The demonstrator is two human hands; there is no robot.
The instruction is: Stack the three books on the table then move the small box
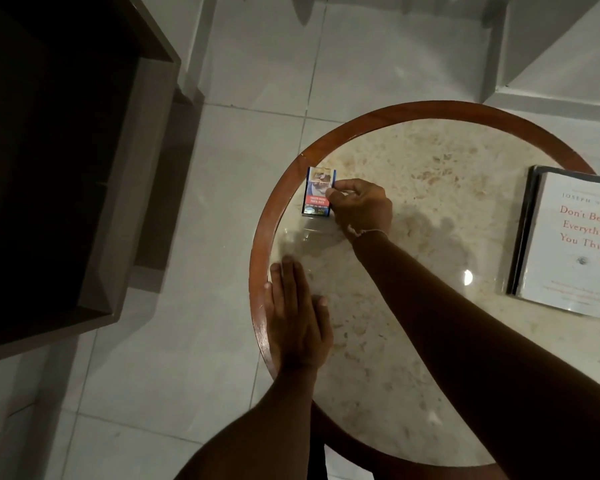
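A small blue box with a red label stands on the left part of the round table, close to its wooden rim. My right hand grips the box's right edge with thumb and fingers. My left hand lies flat, palm down, fingers apart, on the table's left rim nearer to me. A stack of books with a white cover on top lies at the table's right side; dark edges of books beneath it show on its left.
A dark wooden cabinet stands to the left of the table on the pale tiled floor. The beige stone tabletop between the box and the books carries nothing.
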